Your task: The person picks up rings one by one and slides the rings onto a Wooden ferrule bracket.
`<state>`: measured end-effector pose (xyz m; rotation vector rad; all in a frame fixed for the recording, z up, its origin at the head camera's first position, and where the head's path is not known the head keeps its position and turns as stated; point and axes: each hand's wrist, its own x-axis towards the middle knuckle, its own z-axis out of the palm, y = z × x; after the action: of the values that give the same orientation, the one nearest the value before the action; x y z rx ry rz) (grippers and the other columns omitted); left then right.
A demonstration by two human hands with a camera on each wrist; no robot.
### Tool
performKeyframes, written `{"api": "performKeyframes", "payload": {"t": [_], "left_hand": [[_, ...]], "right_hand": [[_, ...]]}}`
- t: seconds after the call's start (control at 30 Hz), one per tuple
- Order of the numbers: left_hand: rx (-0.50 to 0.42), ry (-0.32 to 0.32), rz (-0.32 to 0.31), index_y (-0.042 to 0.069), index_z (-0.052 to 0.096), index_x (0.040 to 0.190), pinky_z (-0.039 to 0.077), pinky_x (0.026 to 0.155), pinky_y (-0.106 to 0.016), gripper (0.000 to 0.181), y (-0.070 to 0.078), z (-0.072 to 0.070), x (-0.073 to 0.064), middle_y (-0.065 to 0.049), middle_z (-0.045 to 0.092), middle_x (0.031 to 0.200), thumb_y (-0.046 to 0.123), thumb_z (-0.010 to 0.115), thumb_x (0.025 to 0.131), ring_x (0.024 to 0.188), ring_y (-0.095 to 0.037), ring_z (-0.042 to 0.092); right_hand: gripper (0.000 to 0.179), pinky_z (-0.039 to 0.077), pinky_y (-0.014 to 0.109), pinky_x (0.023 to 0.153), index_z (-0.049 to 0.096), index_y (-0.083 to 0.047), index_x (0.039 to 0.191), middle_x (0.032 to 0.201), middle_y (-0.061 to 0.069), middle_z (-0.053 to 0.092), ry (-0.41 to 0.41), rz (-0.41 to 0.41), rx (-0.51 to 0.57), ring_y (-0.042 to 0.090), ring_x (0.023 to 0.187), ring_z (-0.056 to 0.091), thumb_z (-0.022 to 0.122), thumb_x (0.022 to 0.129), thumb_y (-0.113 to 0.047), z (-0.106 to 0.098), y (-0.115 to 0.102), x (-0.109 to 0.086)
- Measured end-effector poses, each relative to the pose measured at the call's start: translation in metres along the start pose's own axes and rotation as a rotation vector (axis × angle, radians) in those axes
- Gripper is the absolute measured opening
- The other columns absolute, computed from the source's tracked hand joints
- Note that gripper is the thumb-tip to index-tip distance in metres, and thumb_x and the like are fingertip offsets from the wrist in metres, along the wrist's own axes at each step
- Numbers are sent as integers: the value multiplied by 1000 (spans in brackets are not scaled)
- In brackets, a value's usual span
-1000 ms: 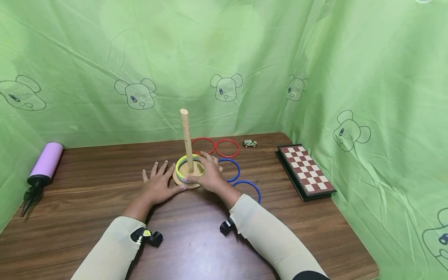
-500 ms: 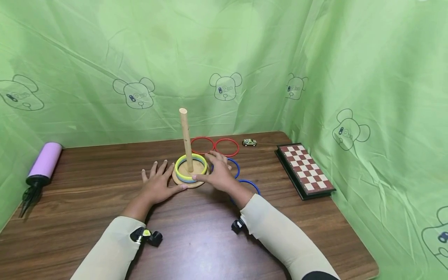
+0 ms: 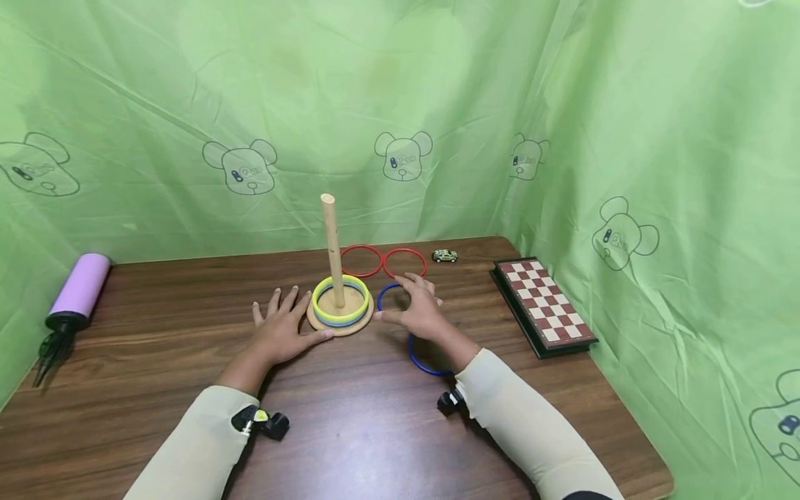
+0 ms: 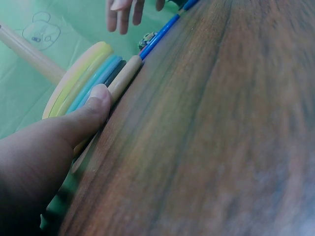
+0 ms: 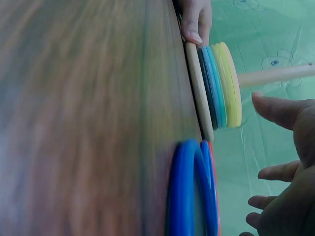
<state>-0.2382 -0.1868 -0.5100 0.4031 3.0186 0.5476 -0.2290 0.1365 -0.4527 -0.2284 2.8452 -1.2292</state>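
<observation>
A wooden peg (image 3: 333, 250) stands upright on a round wooden base (image 3: 337, 332). Around its foot lies a stack of rings, yellow (image 5: 231, 88) on top, with light blue and dark ones beneath. My left hand (image 3: 281, 337) rests beside the base with fingers spread, its thumb (image 4: 100, 98) on the base's edge. Right of the stand, my right hand (image 3: 420, 312) hovers with loosely spread fingers, holding nothing. Below and around it, two blue rings lie on the table, a farther one (image 3: 379, 297) and a nearer one (image 3: 426, 368), each partly hidden by the hand or wrist.
Two red rings (image 3: 406, 249) lie behind the stand, near a toy car (image 3: 445, 256). A checkered game board (image 3: 550, 302) lies at the right edge of the wooden table (image 3: 350, 430). A purple hand pump (image 3: 83, 285) is at far left. Green curtains (image 3: 325, 104) enclose the table.
My right hand has let go of the yellow ring and moved right, away from the stand to over the blue rings. The left hand has stayed in place.
</observation>
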Motion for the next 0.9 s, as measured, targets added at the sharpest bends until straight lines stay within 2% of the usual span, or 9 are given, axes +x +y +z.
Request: {"api": "performKeyframes", "payload": {"t": [0.27,0.57,0.9], "left_hand": [[7,13,5,14,29,174,-6,121,-90,121,-2,2,0,-24,17,182,94,57,88,167,-59,3],[-1,6,5,14,29,174,-6,121,-90,121,0,1,0,-25,18,182,93,57,88,167,-59,3],[4,12,4,14,29,174,-6,121,-90,121,0,1,-1,-25,18,182,94,57,88,167,-59,4]], "right_hand": [[97,12,86,124,49,-12,165,178,19,31,-5,32,-71,45,166,18,95,85,-44,-4,20,5],[97,21,77,124,53,-16,163,175,18,37,-29,91,-193,44,163,24,97,82,-47,-2,30,9],[94,25,71,118,58,-19,160,175,17,38,-37,91,-234,44,163,25,99,80,-45,0,34,11]]}}
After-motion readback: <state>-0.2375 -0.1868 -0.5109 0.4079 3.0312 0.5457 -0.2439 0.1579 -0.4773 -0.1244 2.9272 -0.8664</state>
